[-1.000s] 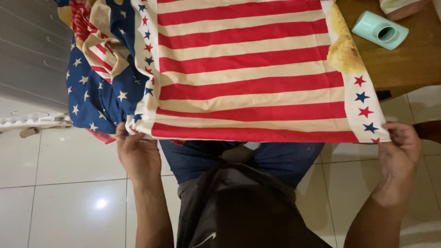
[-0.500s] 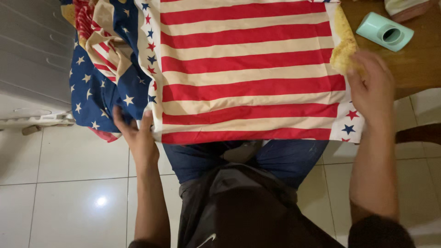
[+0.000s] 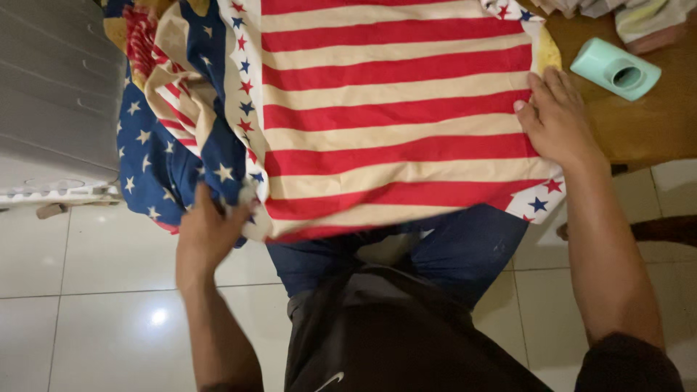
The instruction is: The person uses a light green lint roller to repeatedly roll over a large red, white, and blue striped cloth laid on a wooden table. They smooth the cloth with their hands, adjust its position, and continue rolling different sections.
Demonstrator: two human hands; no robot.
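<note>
White tile floor [image 3: 109, 290] below, wooden table [image 3: 653, 131] w/ striped star cloth [image 3: 392, 123] spread on top, near edge hanging off. Left hand [image 3: 207, 229] shut tight on bunched corner; right hand [image 3: 555, 120] flat & open, pressing far side. Might slide off or crease if pulled too hard, esp. w/ heavy blue heap [image 3: 160, 160] dragging down; could bump mint tube thing [image 3: 616, 69] too.

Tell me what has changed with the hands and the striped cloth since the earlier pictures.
The right hand let go of the near right corner and moved up; it now lies flat on the striped cloth. The left hand has bunched the near left corner in its fingers. The mint green holder stayed on the wooden table.
</note>
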